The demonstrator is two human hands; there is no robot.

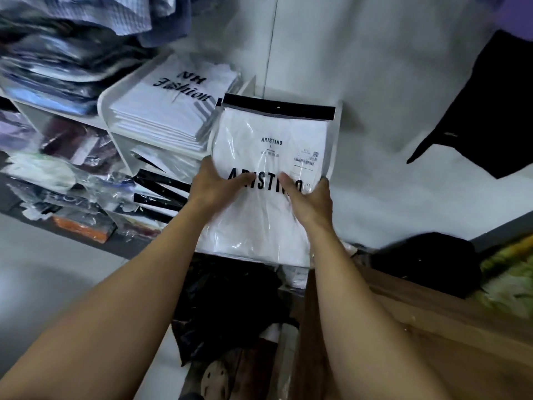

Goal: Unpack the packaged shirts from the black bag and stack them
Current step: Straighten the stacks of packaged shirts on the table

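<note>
Shirt pack [271, 134], white, clear-wrapped, was held above the black bag [227, 298] beside the shelf stack [173, 111], left hand [215, 183] and right hand [310, 197] pinching its sides, thumbs on top, other fingers hidden; stacking step, needing level lowering.

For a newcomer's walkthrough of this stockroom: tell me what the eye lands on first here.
First comes the packaged white Aristino shirt at centre with its bold black lettering, held low down by the left hand and the right hand. Next come the stack of white NH Fashion packages on the white shelf to its left, and the crumpled black bag below the forearms.
</note>
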